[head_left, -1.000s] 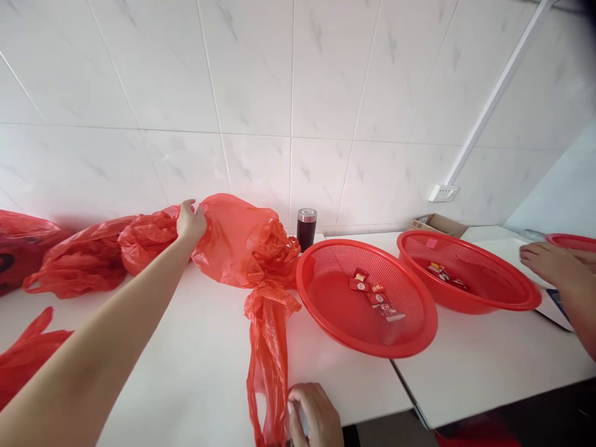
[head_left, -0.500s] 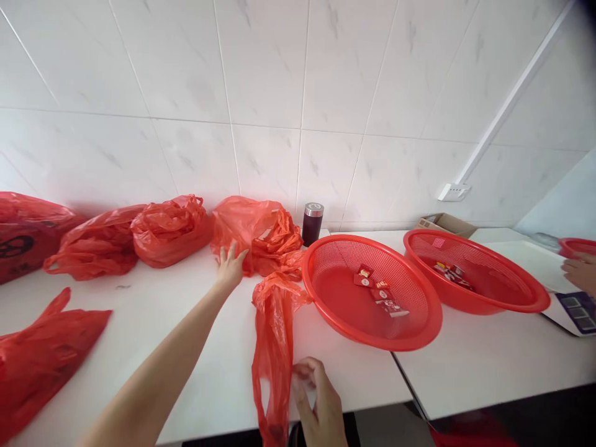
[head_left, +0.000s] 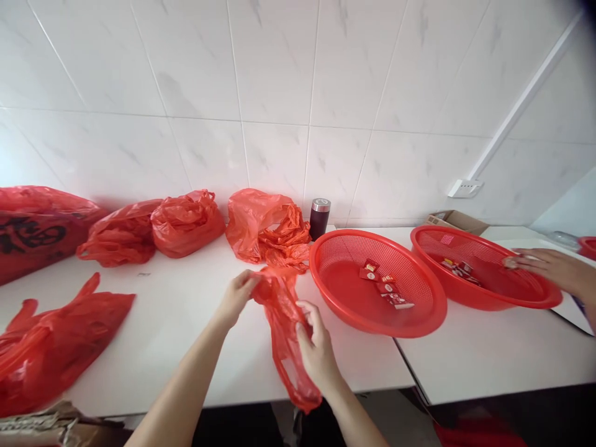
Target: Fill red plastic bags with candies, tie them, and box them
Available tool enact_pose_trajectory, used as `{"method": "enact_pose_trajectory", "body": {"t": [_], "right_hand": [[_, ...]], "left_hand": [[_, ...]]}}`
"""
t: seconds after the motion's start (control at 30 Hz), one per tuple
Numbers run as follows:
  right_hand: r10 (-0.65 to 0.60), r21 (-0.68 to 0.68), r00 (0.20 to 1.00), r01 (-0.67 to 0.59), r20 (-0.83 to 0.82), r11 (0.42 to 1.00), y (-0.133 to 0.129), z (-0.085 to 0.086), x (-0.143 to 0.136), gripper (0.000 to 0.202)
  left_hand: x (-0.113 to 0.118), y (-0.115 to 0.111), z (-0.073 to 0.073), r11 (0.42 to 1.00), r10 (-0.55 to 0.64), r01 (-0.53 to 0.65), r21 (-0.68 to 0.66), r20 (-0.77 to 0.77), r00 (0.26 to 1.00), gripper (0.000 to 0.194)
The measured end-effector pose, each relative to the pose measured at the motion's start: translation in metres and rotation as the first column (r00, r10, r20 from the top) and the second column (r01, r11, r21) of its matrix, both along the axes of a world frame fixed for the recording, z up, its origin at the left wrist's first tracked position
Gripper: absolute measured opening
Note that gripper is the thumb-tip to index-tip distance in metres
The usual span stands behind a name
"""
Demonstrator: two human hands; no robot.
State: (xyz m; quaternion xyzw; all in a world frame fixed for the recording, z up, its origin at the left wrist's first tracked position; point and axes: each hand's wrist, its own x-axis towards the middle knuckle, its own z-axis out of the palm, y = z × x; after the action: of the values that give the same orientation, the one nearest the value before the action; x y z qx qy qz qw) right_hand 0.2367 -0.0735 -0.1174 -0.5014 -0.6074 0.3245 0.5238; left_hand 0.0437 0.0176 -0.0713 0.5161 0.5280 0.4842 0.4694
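Note:
A thin red plastic bag (head_left: 286,329) hangs between my hands over the table's front edge, its handle loop low. My left hand (head_left: 238,295) pinches the bag's upper left side. On its right side my right hand (head_left: 316,338) grips the plastic with bent fingers. Right of the hands stands a red mesh basket (head_left: 344,298) with several small wrapped packets (head_left: 386,287) inside. Behind the held bag lies a crumpled pile of red bags (head_left: 265,226), beside a dark tumbler (head_left: 319,218) with a metal lid.
Several bundled red bags (head_left: 186,223) line the wall at left; another red bag (head_left: 69,341) lies nearer. A second red basket (head_left: 479,298) stands at right, another person's hand (head_left: 554,268) over it. Cardboard (head_left: 69,428) shows at bottom left, an open box (head_left: 456,221) behind the baskets.
My left hand has come back from the bag pile and taken hold of the nearer bag. My right hand has moved up onto it. The other person's hand has reached over the second basket.

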Motion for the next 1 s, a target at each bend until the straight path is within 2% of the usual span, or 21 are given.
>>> {"method": "enact_pose_trajectory", "body": {"t": [0.1,0.2,0.27,0.3,0.33,0.37,0.4,0.43,0.47,0.5,0.57,0.63,0.67,0.73,0.77,0.83,0.87,0.93,1.0], "right_hand": [[-0.059,0.01,0.997,0.06,-0.051,0.998,-0.002,0.005,0.017,0.025],[-0.045,-0.037,0.993,0.041,-0.109,0.998,-0.006,0.002,0.027,0.016],[-0.035,-0.105,0.985,0.017,-0.167,0.994,-0.008,0.002,0.028,0.01],[-0.038,-0.148,0.98,0.009,-0.195,0.989,-0.009,0.002,0.028,0.009],[-0.044,-0.188,0.976,0.003,-0.212,0.982,-0.01,0.004,0.027,0.01],[-0.044,-0.215,0.976,-0.003,-0.215,0.977,-0.01,0.007,0.026,0.012],[-0.041,-0.226,0.979,-0.005,-0.2,0.974,-0.011,0.011,0.026,0.014],[-0.036,-0.221,0.985,-0.003,-0.169,0.975,-0.011,0.016,0.025,0.016],[-0.03,-0.206,0.991,0.003,-0.131,0.979,-0.011,0.021,0.024,0.017],[-0.03,-0.188,0.995,0.012,-0.094,0.982,-0.012,0.027,0.023,0.019],[-0.011,-0.188,0.999,0.001,-0.051,0.982,-0.014,0.037,0.022,0.023],[0.063,-0.238,0.997,-0.072,-0.048,0.969,-0.018,0.045,0.024,0.027],[0.115,-0.267,0.992,-0.122,-0.042,0.956,-0.02,0.047,0.027,0.029],[0.219,-0.31,0.975,-0.201,0.023,0.929,-0.024,0.051,0.035,0.03],[0.259,-0.321,0.962,-0.218,0.089,0.921,-0.027,0.053,0.04,0.029],[0.275,-0.293,0.925,-0.195,0.262,0.936,-0.034,0.059,0.046,0.028],[0.235,-0.229,0.908,-0.16,0.348,0.96,-0.039,0.064,0.047,0.03],[0.079,-0.002,0.88,-0.088,0.468,0.996,-0.048,0.076,0.039,0.031],[-0.007,0.207,0.87,-0.109,0.493,0.972,-0.053,0.087,0.022,0.028]], "left_hand": [[-0.036,-0.014,-0.008,0.993,0.086,-0.071,-0.099,0.152,0.985,0.03],[-0.066,-0.043,-0.03,0.964,0.22,-0.182,-0.191,0.2,0.955,0.028],[-0.076,-0.066,-0.043,0.932,0.327,-0.283,-0.225,0.187,0.926,0.033],[-0.078,-0.078,-0.045,0.921,0.372,-0.343,-0.186,0.152,0.916,0.037],[-0.077,-0.091,-0.044,0.913,0.404,-0.397,-0.09,0.092,0.91,0.041],[-0.073,-0.103,-0.039,0.904,0.424,-0.423,0.061,0.005,0.906,0.043],[-0.068,-0.115,-0.031,0.887,0.427,-0.392,0.244,-0.108,0.898,0.041],[-0.06,-0.125,-0.022,0.858,0.422,-0.299,0.418,-0.238,0.875,0.037],[-0.051,-0.134,-0.013,0.824,0.413,-0.166,0.542,-0.375,0.83,0.03],[-0.041,-0.141,-0.005,0.807,0.396,-0.031,0.59,-0.501,0.77,0.023],[-0.025,-0.145,0.0,0.824,0.356,0.149,0.547,-0.703,0.616,0.015],[-0.018,-0.138,-0.008,0.894,0.271,0.192,0.406,-0.828,0.491,0.02],[-0.019,-0.131,-0.016,0.929,0.2,0.189,0.318,-0.862,0.465,0.026],[-0.028,-0.118,-0.031,0.97,0.076,0.165,0.18,-0.865,0.496,0.037],[-0.035,-0.112,-0.037,0.978,0.062,0.135,0.157,-0.844,0.533,0.04],[-0.047,-0.105,-0.042,0.982,0.116,0.054,0.183,-0.794,0.596,0.043],[-0.051,-0.105,-0.041,0.979,0.149,0.019,0.204,-0.772,0.618,0.045],[-0.052,-0.106,-0.035,0.978,0.146,0.012,0.207,-0.729,0.669,0.051],[-0.044,-0.108,-0.028,0.983,0.067,0.059,0.174,-0.635,0.77,0.056]]}}
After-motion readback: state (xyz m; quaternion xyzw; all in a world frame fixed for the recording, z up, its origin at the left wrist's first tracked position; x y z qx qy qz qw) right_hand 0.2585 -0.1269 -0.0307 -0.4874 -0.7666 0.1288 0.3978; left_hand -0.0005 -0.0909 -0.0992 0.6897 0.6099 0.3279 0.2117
